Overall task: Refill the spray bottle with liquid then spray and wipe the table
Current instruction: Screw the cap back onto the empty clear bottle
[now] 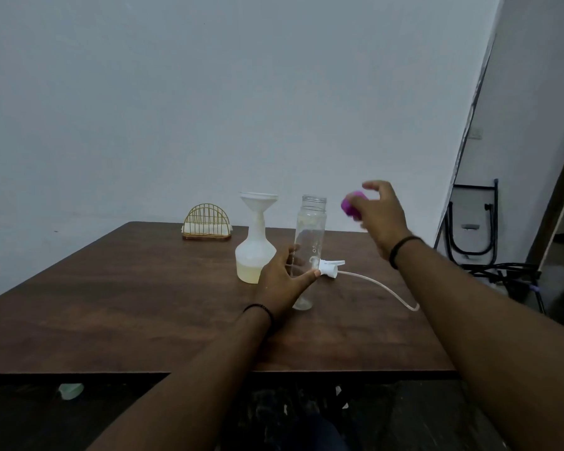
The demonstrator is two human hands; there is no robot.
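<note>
Clear bottle (310,245) gripped by left hand (282,281) | right hand (376,216) apparently holds purple cap (350,206)

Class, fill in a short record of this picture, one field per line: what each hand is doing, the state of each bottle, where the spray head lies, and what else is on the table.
left hand: holds the clear bottle low on its body
right hand: holds a purple cap in the air
clear bottle: upright, uncapped, looks nearly empty
spray bottle: white, funnel in neck, pale liquid at bottom
spray head: lying on the table, tube trailing right
napkin holder: gold wire, far edge
</note>
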